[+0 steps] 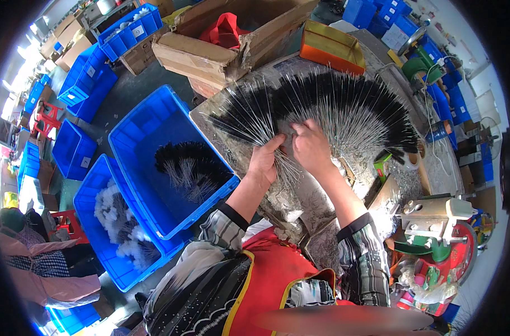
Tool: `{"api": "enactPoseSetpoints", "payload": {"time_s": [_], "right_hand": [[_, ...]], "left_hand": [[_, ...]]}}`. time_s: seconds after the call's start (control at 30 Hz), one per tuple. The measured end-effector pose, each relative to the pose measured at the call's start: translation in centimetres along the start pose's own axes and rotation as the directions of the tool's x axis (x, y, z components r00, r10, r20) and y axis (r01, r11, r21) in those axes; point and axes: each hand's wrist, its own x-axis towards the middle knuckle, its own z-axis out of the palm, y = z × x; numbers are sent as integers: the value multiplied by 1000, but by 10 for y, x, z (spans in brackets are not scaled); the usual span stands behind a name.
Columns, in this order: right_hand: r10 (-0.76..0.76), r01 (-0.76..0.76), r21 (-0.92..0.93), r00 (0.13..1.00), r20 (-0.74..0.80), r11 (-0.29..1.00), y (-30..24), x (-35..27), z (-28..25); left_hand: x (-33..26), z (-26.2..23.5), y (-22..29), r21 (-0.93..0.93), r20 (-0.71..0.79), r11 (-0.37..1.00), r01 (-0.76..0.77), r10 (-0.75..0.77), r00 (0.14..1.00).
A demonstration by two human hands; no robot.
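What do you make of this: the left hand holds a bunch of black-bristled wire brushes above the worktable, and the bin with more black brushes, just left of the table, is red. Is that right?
Not quite: the bin is blue, not red, as the head view shows. The left hand does hold a bunch of black-bristled wire brushes, and more black brushes lie in that bin.

Your left hand (263,161) holds a fanned bunch of thin wire-stemmed brushes (245,112), black bristles pointing far left, bare stems toward you. Right of it, a wider brush pile (350,106) fans across your worktop (232,152).
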Motion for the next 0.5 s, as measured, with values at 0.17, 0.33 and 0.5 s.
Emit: {"api": "enactPoseSetpoints", "payload": {"time_s": [0.17, 0.33, 0.5], "right_hand": [[-50, 30, 142, 989, 142, 989, 2, 0, 9], [-46, 15, 294, 994, 99, 956, 43, 12, 51], [225, -269, 460, 963, 149, 846, 53, 14, 42]], "left_hand": [[3, -5, -1, 9, 63, 1000, 4, -4, 998], [-8, -14, 0, 77, 39, 996, -48, 45, 998], [-45, 1, 1, -59, 52, 998, -29, 32, 998]]}}
